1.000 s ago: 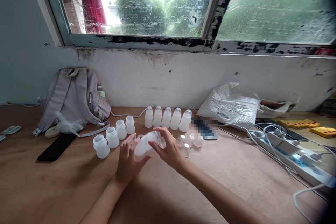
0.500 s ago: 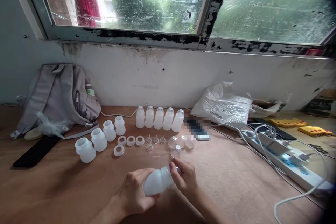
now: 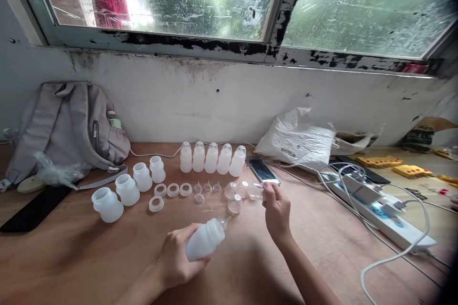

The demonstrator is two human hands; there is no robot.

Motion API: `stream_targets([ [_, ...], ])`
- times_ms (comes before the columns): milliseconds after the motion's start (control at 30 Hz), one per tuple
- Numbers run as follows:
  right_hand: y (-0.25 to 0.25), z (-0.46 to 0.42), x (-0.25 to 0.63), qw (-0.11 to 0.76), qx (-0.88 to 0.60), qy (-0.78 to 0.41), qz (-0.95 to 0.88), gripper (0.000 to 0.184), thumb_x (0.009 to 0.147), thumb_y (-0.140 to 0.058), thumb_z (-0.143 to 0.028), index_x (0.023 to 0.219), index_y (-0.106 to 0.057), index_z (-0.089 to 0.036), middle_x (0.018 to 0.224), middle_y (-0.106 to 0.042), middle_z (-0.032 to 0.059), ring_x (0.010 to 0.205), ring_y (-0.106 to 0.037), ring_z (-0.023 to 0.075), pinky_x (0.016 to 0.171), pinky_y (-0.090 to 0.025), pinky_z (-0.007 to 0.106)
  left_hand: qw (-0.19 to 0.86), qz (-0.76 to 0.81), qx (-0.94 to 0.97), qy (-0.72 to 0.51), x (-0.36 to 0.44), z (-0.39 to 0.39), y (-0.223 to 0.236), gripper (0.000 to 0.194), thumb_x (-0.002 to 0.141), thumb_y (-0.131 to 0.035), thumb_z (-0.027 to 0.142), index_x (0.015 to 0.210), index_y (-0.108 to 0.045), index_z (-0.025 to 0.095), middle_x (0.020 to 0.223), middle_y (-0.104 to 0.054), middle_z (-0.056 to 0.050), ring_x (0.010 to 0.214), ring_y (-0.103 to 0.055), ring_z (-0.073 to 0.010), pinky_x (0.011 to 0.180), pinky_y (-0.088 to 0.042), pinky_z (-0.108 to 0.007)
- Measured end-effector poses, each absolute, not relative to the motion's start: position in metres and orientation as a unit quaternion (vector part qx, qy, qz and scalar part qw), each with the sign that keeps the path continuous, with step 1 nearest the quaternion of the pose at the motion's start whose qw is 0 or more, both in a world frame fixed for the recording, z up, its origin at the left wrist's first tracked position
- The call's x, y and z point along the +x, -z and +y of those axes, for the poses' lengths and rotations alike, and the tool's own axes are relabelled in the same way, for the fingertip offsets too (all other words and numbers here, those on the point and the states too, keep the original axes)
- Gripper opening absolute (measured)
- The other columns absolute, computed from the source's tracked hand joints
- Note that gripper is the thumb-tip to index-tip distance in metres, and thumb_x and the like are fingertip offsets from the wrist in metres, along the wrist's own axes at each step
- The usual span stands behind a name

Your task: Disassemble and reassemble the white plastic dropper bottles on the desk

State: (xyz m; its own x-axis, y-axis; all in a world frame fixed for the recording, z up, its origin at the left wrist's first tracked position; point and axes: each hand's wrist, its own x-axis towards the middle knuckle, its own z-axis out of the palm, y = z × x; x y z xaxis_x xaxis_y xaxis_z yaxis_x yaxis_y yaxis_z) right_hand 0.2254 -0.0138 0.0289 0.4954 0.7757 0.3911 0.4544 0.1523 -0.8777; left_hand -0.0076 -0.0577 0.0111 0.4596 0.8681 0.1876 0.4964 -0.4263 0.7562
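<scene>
My left hand (image 3: 181,255) is wrapped around a frosted white baby bottle (image 3: 204,240), tilted so its top points up and to the right. A clear nipple (image 3: 225,222) sticks out of that top. Farther right, my right hand (image 3: 277,207) pinches a clear dome cap (image 3: 255,191) just beside a group of similar clear caps (image 3: 234,204). Left of these lie small clear nipples (image 3: 207,188) and several translucent rings (image 3: 173,190). Open frosted bottles (image 3: 107,205) stand in a slanting row on the left. Capped bottles (image 3: 213,158) form a row at the back.
A grey backpack (image 3: 71,124) leans on the wall at left, near a black flat object (image 3: 34,209). A phone (image 3: 264,171) and a silver plastic bag (image 3: 296,138) lie behind my right hand. At right, a power strip (image 3: 379,212) trails white cables (image 3: 365,267).
My right hand has left the bottle top, moved right and taken hold of a clear cap. The bottle in my left hand has shifted slightly left, and its nipple now shows. The view has shifted slightly.
</scene>
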Motion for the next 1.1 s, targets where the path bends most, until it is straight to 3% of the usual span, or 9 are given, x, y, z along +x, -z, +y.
stream_targets([
  [133, -0.03, -0.003, 0.237, 0.472, -0.7, -0.116, -0.523, 0.043, 0.072, -0.047, -0.058, 0.08, -0.058, -0.017, 0.055, -0.046, -0.0018, 0.05, -0.044, 0.0135, 0.049, -0.033, 0.024, 0.252, 0.437, 0.796, -0.334, -0.008, -0.054, -0.004, 0.035, 0.066, -0.057, 0.026, 0.1, -0.051, 0.024, 0.083, -0.064, -0.001, 0.069, -0.06, -0.0164, 0.058, -0.047, -0.023],
  [500, 0.0, 0.007, 0.253, 0.265, -0.781, -0.11, -0.554, 0.048, 0.068, -0.044, -0.063, 0.088, -0.051, -0.021, 0.068, -0.058, 0.0033, 0.064, -0.057, 0.0212, 0.055, -0.037, 0.027, 0.184, 0.46, 0.802, -0.332, -0.012, -0.051, 0.003, 0.036, 0.067, -0.057, 0.027, 0.102, -0.049, 0.024, 0.085, -0.065, 0.0, 0.072, -0.062, -0.0172, 0.058, -0.049, -0.024],
  [700, 0.004, 0.007, 0.25, 0.253, -0.776, -0.111, -0.566, 0.044, 0.069, -0.044, -0.062, 0.086, -0.05, -0.021, 0.072, -0.061, 0.0042, 0.069, -0.059, 0.0219, 0.056, -0.036, 0.027, 0.185, 0.469, 0.8, -0.325, -0.013, -0.051, 0.005, 0.038, 0.066, -0.057, 0.027, 0.103, -0.049, 0.025, 0.085, -0.065, -0.001, 0.073, -0.062, -0.0183, 0.058, -0.049, -0.025],
  [833, 0.002, 0.009, 0.248, 0.265, -0.78, -0.123, -0.554, 0.045, 0.072, -0.038, -0.063, 0.081, -0.052, -0.022, 0.064, -0.059, 0.0028, 0.061, -0.058, 0.0208, 0.051, -0.035, 0.026, 0.184, 0.469, 0.799, -0.329, -0.013, -0.051, 0.006, 0.037, 0.066, -0.057, 0.028, 0.103, -0.049, 0.025, 0.086, -0.064, -0.001, 0.073, -0.062, -0.0182, 0.058, -0.048, -0.025],
  [1100, -0.006, 0.004, 0.241, 0.364, -0.75, -0.1, -0.543, 0.042, 0.078, -0.034, -0.059, 0.08, -0.051, -0.021, 0.05, -0.047, -0.0031, 0.047, -0.049, 0.0168, 0.048, -0.032, 0.025, 0.16, 0.46, 0.807, -0.333, -0.012, -0.051, 0.008, 0.037, 0.066, -0.056, 0.027, 0.103, -0.048, 0.025, 0.086, -0.064, -0.001, 0.073, -0.062, -0.0179, 0.058, -0.049, -0.025],
])
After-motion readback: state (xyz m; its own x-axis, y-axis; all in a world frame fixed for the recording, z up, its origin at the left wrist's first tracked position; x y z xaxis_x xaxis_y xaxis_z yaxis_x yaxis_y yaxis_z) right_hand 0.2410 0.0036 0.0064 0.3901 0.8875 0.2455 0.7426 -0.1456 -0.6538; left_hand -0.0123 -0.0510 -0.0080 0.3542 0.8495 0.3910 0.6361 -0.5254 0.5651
